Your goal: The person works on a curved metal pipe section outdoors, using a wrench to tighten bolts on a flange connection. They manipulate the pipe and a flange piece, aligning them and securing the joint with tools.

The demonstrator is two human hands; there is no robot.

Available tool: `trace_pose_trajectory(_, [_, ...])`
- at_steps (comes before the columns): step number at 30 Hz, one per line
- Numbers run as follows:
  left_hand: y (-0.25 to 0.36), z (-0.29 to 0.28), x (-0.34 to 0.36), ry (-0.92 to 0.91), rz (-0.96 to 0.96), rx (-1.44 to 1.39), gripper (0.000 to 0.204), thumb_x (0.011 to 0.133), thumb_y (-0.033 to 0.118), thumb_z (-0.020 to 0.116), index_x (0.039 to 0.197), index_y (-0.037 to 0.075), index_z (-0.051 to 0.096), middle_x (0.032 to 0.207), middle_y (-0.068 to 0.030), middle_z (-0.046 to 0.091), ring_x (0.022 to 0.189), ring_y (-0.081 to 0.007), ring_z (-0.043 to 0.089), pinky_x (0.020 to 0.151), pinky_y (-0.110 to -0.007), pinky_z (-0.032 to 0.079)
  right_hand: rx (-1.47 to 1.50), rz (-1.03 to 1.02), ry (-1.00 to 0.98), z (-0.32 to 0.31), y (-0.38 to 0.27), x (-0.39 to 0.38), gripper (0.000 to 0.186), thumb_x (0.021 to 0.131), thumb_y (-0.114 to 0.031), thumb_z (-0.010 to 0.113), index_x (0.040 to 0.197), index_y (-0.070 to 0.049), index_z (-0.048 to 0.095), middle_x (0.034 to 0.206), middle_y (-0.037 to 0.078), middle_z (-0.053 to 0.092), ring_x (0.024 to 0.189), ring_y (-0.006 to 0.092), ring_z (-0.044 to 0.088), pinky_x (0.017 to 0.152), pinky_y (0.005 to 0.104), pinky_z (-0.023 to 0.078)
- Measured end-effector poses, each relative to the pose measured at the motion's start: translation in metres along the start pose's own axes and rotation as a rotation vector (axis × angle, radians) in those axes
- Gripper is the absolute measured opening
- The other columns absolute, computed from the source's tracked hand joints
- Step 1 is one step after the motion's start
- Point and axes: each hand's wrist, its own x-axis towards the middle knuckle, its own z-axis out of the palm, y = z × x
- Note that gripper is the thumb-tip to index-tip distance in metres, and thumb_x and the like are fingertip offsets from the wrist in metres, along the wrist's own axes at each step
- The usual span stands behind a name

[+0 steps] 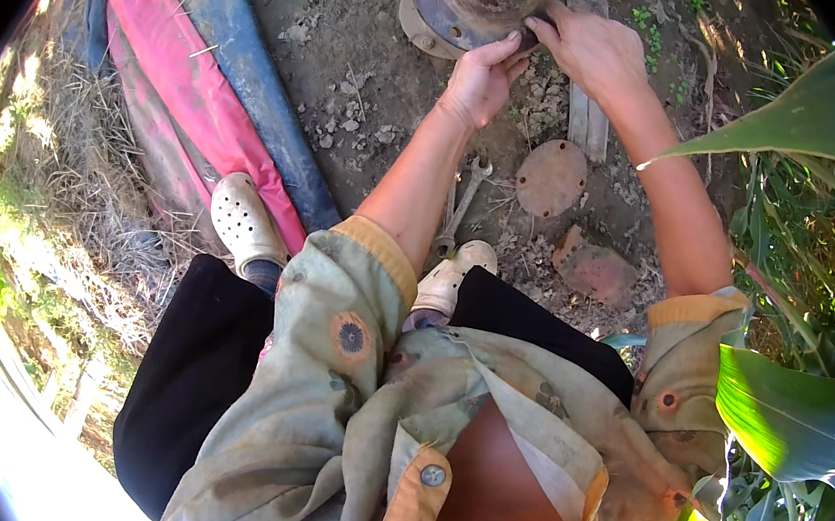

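At the top edge stands a rusty, rounded metal machine part with a dark flange (441, 12), its upper portion cut off by the view. My left hand (480, 84) grips the flange's near rim, thumb on top and fingers curled beneath. Close beside it, my right hand (590, 54) holds the right side of the same rim with its thumb pressed on the edge; its other fingers are partly hidden. Below my hands lie an open-ended wrench (465, 203) and a round rusty plate (551, 179) with small holes, both on the soil.
A broken brick (595, 268) lies near my right shoe. A weathered wooden board (587, 121) runs beneath the machine part's right side. Pink (190, 68) and blue (264, 75) flat hoses stretch along the left over dry straw. Broad green leaves (790, 412) crowd my right arm.
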Motion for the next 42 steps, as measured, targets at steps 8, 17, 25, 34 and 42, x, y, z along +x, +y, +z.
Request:
trace_pose_trajectory(8, [-0.004, -0.001, 0.002, 0.013, -0.02, -0.051, 0.038, 0.086, 0.022, 0.057, 0.118, 0.003, 0.049, 0.117, -0.0088, 0.055, 0.111, -0.0213, 0.049, 0.101, -0.035, 0.033, -0.014, 0.009, -0.071, -0.001, 0.0, 0.001, 0.032, 0.089, -0.039, 0.046, 0.098, -0.009, 0.054, 0.094, 0.013, 0.062, 0.08, 0.0336, 0.062, 0.064, 0.0443, 0.05])
trace_pose_trajectory(17, [0.0, 0.005, -0.003, 0.023, 0.012, -0.037, 0.037, 0.087, 0.02, 0.056, 0.12, 0.003, 0.049, 0.119, -0.0082, 0.054, 0.112, -0.0217, 0.048, 0.107, -0.038, 0.027, 0.052, -0.043, 0.02, -0.001, 0.002, -0.002, 0.037, 0.091, -0.039, 0.043, 0.099, -0.006, 0.054, 0.098, 0.019, 0.061, 0.078, 0.0369, 0.062, 0.064, 0.0453, 0.051])
trace_pose_trajectory(25, [0.002, 0.007, -0.003, -0.018, 0.033, -0.046, 0.04, 0.087, 0.02, 0.056, 0.119, -0.001, 0.047, 0.12, -0.0108, 0.054, 0.112, -0.023, 0.048, 0.107, -0.037, 0.028, 0.054, -0.048, 0.093, 0.003, 0.002, -0.003, 0.033, 0.091, -0.038, 0.042, 0.103, -0.009, 0.05, 0.096, 0.013, 0.061, 0.079, 0.036, 0.062, 0.063, 0.0456, 0.05])
trace_pose_trajectory(34, [-0.002, 0.002, 0.002, -0.007, 0.011, -0.028, 0.04, 0.088, 0.023, 0.055, 0.119, -0.001, 0.048, 0.117, -0.0153, 0.054, 0.115, -0.025, 0.047, 0.104, -0.036, 0.033, 0.076, -0.048, 0.064, 0.005, 0.002, -0.001, 0.033, 0.089, -0.037, 0.046, 0.095, -0.006, 0.056, 0.102, 0.016, 0.06, 0.088, 0.0348, 0.061, 0.069, 0.0447, 0.051])
trace_pose_trajectory(42, [0.002, 0.008, -0.003, -0.014, 0.006, 0.0, 0.037, 0.088, 0.022, 0.054, 0.117, -0.001, 0.051, 0.117, -0.0115, 0.056, 0.113, -0.0218, 0.049, 0.104, -0.034, 0.03, 0.056, 0.029, -0.053, 0.007, 0.001, 0.001, 0.032, 0.091, -0.038, 0.043, 0.098, -0.008, 0.052, 0.094, 0.013, 0.061, 0.082, 0.0356, 0.061, 0.065, 0.0459, 0.049])
